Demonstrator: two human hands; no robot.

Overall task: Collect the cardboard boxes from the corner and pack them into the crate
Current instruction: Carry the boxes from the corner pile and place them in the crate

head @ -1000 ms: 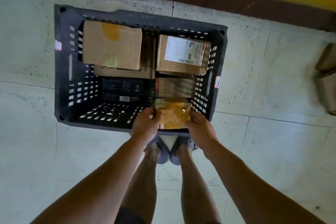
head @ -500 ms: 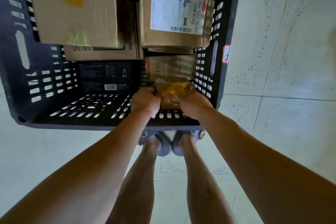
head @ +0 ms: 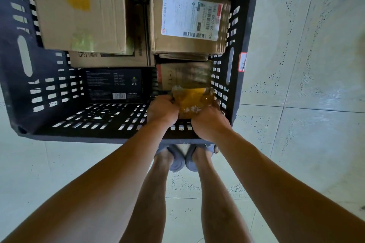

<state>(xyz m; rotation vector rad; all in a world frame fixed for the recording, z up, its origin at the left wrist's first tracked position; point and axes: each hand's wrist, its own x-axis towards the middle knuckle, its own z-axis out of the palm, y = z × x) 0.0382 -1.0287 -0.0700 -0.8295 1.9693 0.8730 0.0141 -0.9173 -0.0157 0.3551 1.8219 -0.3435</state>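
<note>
This is an indoor room, most likely a home or a small storeroom; which one cannot be told. The floor [head: 296,144] is laid in large pale tiles with dark speckles and thin grout lines. On it stands a dark plastic crate [head: 79,137] with slotted walls, holding used cardboard boxes [head: 83,17], one with a shipping label [head: 189,16]. The person stands bare-legged in soft grey slippers [head: 176,161].

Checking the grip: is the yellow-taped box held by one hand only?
No, the left hand and the right hand both grip the yellow-taped box.
</note>
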